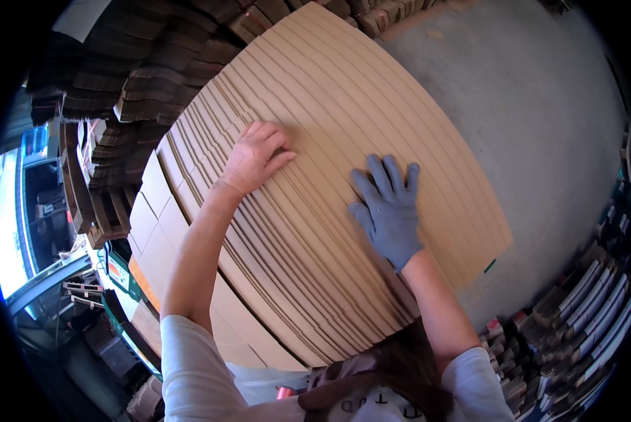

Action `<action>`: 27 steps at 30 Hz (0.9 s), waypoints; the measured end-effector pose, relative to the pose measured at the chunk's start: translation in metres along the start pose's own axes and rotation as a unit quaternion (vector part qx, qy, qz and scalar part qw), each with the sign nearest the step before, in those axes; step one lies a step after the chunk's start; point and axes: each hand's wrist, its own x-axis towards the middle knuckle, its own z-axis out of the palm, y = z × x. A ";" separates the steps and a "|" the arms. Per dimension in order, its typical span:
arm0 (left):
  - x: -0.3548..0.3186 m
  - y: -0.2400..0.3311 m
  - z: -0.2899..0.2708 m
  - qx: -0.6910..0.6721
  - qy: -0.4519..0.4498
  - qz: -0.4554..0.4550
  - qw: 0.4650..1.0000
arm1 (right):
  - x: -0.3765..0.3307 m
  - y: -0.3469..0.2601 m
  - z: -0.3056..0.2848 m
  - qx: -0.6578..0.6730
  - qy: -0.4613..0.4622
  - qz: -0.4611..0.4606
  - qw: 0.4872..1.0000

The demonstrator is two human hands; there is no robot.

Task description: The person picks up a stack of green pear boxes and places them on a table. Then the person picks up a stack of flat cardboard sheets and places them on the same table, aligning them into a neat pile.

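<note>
A wide fan of overlapping brown cardboard sheets (315, 77) spreads out in front of me, their edges forming slanting rows. My bare left hand (259, 155) rests on the more tightly layered edges left of centre. Its fingers curl downward against the cardboard with the thumb beside them; whether a sheet edge lies between them is hidden. On the right part of the fan lies my right hand (389, 207) in a grey glove, palm down with fingers spread. It holds nothing.
Beneath the fan's left edge are paler cardboard panels (157, 211). Tall stacks of dark cardboard (167, 63) rise at the far left, near a wooden pallet (104, 211). Grey floor (533, 105) extends to the right, with bundled flat stock (576, 316) at the lower right.
</note>
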 end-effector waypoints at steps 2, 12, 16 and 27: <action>-0.006 0.012 0.000 0.031 0.034 0.027 0.999 | 0.000 0.000 -0.001 -0.007 0.000 0.009 1.000; -0.024 0.069 0.023 -0.025 -0.070 0.114 0.991 | 0.006 -0.020 -0.005 -0.003 -0.020 0.062 0.998; -0.020 0.069 0.020 -0.010 -0.076 0.136 0.988 | 0.006 -0.019 -0.006 -0.002 -0.011 0.060 0.998; -0.013 0.071 0.016 -0.006 -0.117 0.134 0.984 | 0.003 -0.015 -0.003 0.006 -0.029 0.062 0.998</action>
